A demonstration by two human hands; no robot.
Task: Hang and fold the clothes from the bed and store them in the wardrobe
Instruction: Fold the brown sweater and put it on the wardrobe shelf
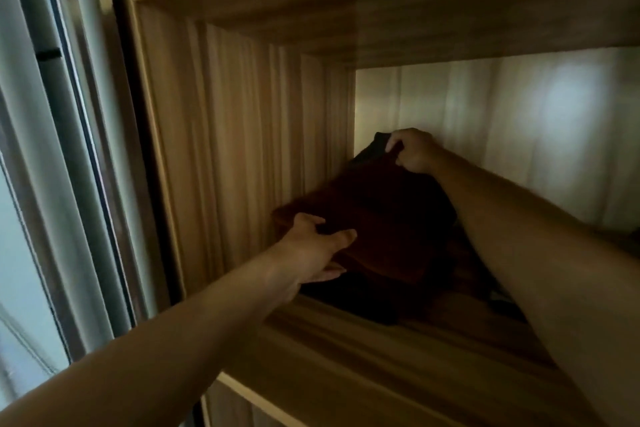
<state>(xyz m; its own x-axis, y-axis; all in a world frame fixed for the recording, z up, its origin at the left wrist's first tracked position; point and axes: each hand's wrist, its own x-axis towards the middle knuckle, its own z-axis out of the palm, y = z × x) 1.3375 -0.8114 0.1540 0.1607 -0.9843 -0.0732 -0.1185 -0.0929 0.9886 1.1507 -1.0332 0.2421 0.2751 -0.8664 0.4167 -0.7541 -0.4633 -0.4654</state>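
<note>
Folded rust-brown garment (374, 218) on the wardrobe shelf (346, 340), atop a darker pile of clothes (363, 302), near the left wall. Risk of undoing the fold with a tug at the far corner. Risk, too, of sliding the top layer off the stack with an uneven push from the front. Right grip (412, 152) pinching the far corner, fingers curled round the cloth. Left grip (311, 246) spread wide, fingers fairly straight, resting on the near left edge. Garment stretched between both, touching each.
</note>
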